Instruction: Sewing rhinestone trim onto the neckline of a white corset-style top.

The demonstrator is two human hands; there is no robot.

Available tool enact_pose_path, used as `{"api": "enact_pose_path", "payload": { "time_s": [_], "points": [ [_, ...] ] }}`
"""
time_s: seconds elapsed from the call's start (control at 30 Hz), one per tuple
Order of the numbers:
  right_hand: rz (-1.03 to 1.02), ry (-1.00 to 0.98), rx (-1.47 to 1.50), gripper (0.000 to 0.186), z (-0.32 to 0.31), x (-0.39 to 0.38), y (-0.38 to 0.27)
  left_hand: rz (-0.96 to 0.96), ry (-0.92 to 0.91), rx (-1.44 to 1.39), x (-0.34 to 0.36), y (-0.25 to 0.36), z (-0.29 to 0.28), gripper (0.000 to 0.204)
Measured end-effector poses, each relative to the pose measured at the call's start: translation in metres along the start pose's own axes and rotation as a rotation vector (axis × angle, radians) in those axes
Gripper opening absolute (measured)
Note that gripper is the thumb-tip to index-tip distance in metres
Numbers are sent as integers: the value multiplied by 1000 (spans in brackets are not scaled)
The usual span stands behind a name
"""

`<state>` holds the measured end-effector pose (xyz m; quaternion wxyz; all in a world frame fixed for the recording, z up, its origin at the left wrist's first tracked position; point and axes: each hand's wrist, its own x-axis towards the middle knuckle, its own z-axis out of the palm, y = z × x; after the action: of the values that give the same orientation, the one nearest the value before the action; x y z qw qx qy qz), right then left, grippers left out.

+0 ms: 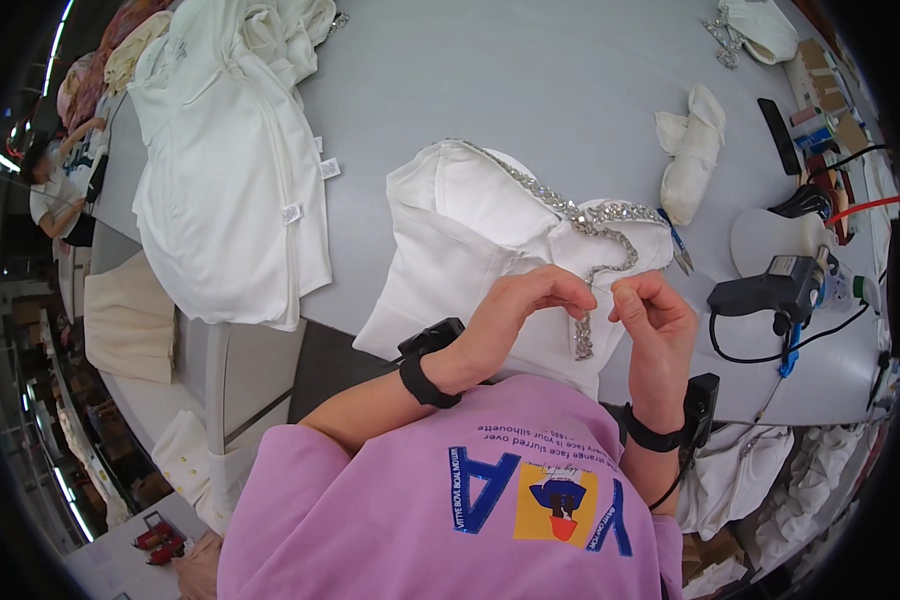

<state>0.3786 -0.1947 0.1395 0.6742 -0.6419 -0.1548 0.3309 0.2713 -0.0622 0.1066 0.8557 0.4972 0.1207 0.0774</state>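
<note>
In front of me on the grey table lies a white strapless bodice [450, 235]. A sparkling rhinestone trim [545, 192] runs along its top edge, and a loose-looking length curves down the front. Above the lower end of that trim, both my hands are raised close together with fingertips nearly meeting. My left hand [540, 292] pinches with thumb and fingers. On the other side, the thumb of my right hand [655, 312] presses against its forefinger. Whatever lies between the fingertips is too small to make out. Small blue-handled snips [680, 248] rest by the bodice's right edge.
White garments [225, 170] are heaped at the left. A rolled white cloth [692, 155], a black phone [778, 136] and a dark corded hand tool [765, 292] lie to the right. Beige fabric [130, 318] hangs at lower left. Another person [58, 195] works far left.
</note>
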Motion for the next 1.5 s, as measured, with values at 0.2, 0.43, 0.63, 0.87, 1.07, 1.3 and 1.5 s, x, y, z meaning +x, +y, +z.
{"api": "enact_pose_path", "payload": {
  "time_s": [0.2,0.43,0.63,0.87,1.07,1.3,1.5],
  "points": [
    [20,3,-4,11,2,0,0,10,27,-20,-1,0,-1,38],
    [13,-7,-7,10,3,1,2,-73,76,24,-2,4,2,22],
    [-9,63,-100,10,-3,7,9,-46,79,67,-6,-1,-4,11],
    [-133,-64,-446,3,-10,14,0,-62,149,42,-8,10,-22,11],
    [-246,-151,-595,5,-31,19,-13,114,300,-183,-9,31,-69,11],
    [-200,116,-418,4,-41,22,-16,151,406,-165,0,41,-82,15],
    [-300,392,-392,2,-56,20,-22,181,625,-315,29,43,-101,22]
  ]
}}
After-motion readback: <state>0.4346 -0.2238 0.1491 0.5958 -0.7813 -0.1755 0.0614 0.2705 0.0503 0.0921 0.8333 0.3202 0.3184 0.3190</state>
